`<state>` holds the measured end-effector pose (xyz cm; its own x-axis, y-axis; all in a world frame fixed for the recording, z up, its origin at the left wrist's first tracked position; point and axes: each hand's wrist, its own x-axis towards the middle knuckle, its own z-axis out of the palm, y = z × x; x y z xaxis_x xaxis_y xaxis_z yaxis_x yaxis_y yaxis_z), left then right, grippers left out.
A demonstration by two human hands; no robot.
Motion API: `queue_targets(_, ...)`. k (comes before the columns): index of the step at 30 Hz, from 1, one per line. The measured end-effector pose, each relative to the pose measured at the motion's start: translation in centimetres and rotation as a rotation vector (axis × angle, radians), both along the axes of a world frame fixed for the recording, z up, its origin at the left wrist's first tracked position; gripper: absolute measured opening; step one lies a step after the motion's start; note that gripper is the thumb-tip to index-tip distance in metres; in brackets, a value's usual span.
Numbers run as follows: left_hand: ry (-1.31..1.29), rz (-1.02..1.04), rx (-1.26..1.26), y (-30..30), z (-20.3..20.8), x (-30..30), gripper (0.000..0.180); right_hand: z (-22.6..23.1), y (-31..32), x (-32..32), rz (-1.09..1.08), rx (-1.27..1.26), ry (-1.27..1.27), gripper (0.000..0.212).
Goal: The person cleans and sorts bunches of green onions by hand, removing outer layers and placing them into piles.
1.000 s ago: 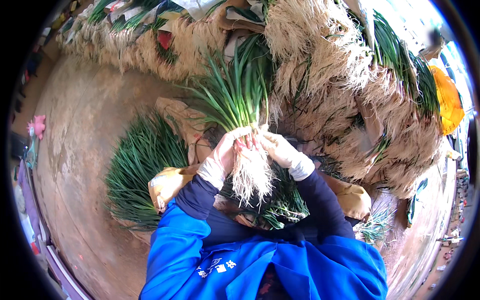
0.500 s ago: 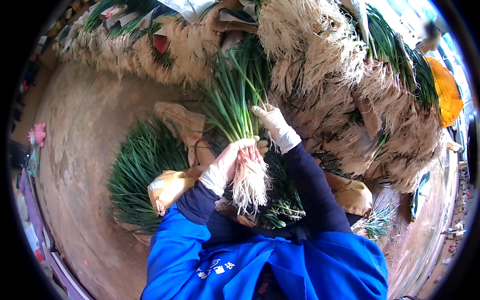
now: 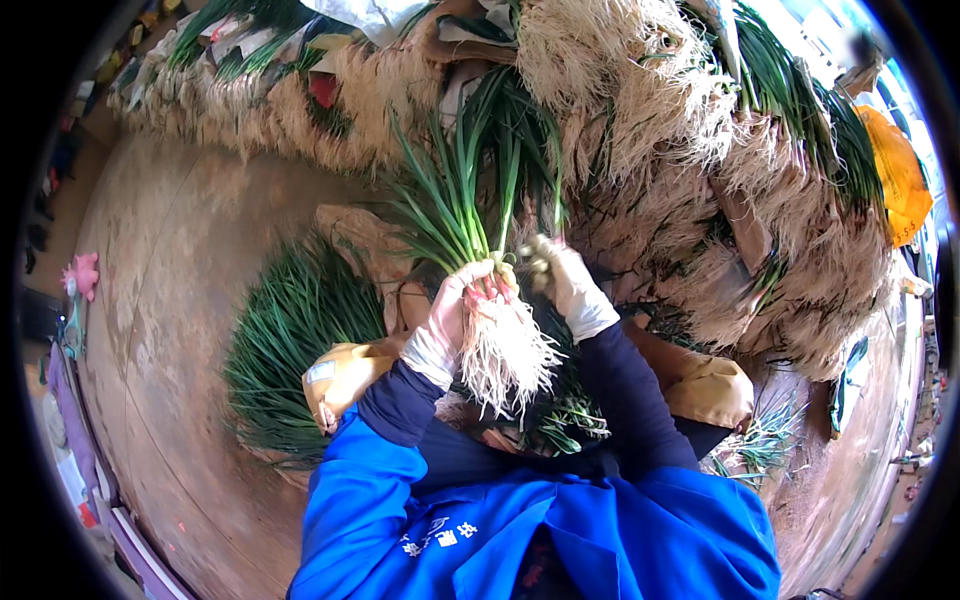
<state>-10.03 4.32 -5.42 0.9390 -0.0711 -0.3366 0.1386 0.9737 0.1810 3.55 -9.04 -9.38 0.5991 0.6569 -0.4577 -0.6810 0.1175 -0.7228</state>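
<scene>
My left hand (image 3: 452,312), in a pale glove, is closed round a bunch of green onions (image 3: 462,215) just above their pinkish bases. The long leaves point away from me, and the white roots (image 3: 505,350) hang toward my lap. To the right of the bunch is my right hand (image 3: 570,285), gloved too, with its fingers curled and slightly blurred. A single thin green onion stalk (image 3: 557,195) runs down to these fingers, apart from the main bunch. Its lower end is partly hidden by the hand.
A large pile of green onions (image 3: 295,350) lies on the floor to my left. Root-outward stacks (image 3: 630,90) rise ahead and to the right, beside a yellow-orange bag (image 3: 895,175). Loose green trimmings (image 3: 760,445) lie at the right, and a pink toy (image 3: 82,275) is far left.
My right hand has come down and slightly right, away from the leaves, with a thin stalk now at its fingers. My left hand keeps the bunch, raised slightly, and its roots have spread rightward.
</scene>
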Motion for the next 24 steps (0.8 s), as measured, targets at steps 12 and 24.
queue_targets(12, -0.165, 0.044, -0.153, 0.4, 0.8, -0.2, 0.027, -12.7, -0.7, -2.7, 0.402, -0.151, -0.889, 0.026)
queue_targets(24, -0.24, -0.088, -0.162, -0.3, -0.6, 0.7, 0.028, -7.6, 3.2, 7.2, -0.11, -0.589, -0.889, 0.046)
